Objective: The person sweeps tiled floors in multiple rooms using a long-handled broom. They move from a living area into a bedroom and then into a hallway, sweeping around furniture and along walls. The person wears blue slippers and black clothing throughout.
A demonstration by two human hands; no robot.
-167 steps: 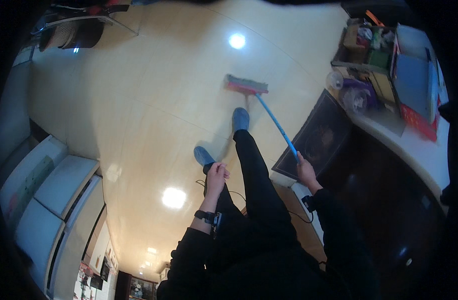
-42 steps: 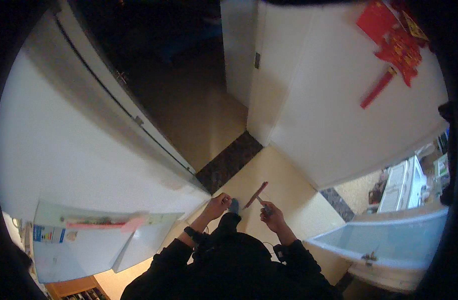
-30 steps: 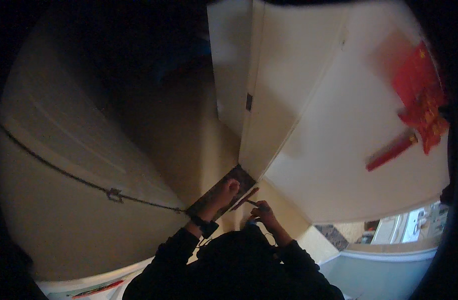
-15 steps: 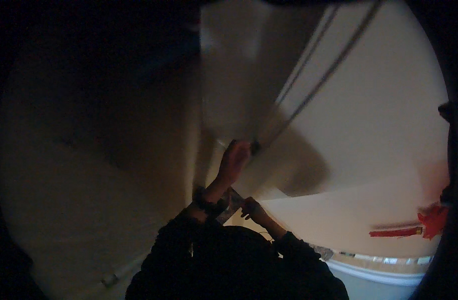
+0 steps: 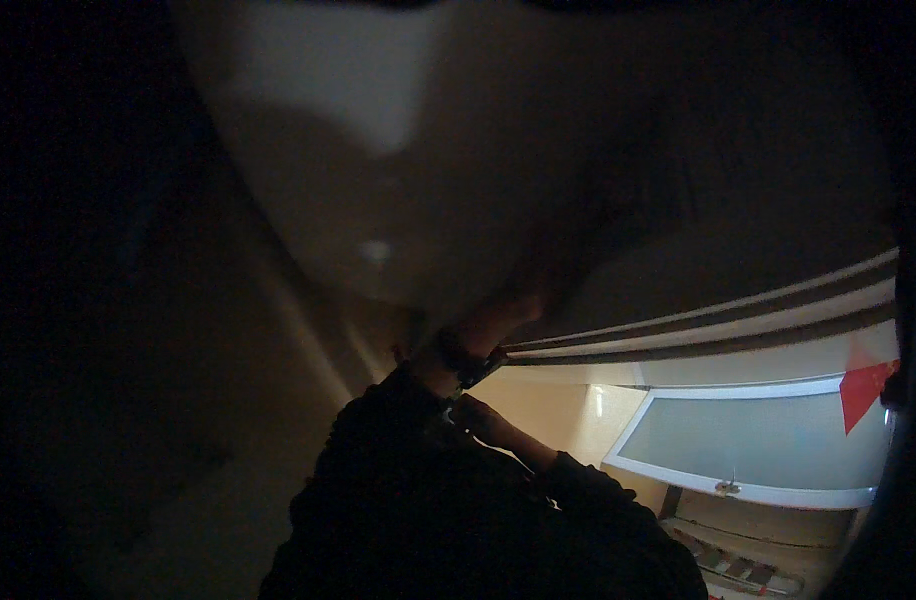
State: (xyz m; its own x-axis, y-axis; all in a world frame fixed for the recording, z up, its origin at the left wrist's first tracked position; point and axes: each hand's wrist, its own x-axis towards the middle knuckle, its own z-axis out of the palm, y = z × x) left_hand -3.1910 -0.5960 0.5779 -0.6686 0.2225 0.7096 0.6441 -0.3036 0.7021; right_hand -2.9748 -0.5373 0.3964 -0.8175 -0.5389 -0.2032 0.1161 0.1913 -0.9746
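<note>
My left hand (image 5: 513, 312) reaches forward and right from a dark sleeve, against a large dark panel (image 5: 458, 200) that looks like a door. Its fingers fade into shadow, so I cannot see whether they grip. A small dark object (image 5: 483, 370) shows just below the left wrist; its kind is unclear. My right hand (image 5: 486, 420) is held close in front of my body, below the left wrist, with its fingers curled. A small pale bit (image 5: 451, 412) shows at its fingertips, too dim to name.
Striped moulding (image 5: 698, 335) runs along the panel's lower right edge. Beyond it are a cream wall (image 5: 558, 400), a white-framed frosted glass pane (image 5: 738, 435) with a small latch, and a red hanging piece (image 5: 863, 395) at the far right. The left side is very dark.
The striped edge has swung from steeply slanted to nearly level, and the view has darkened. The frosted pane has come into view. My left hand has shifted slightly right, my right hand slightly left.
</note>
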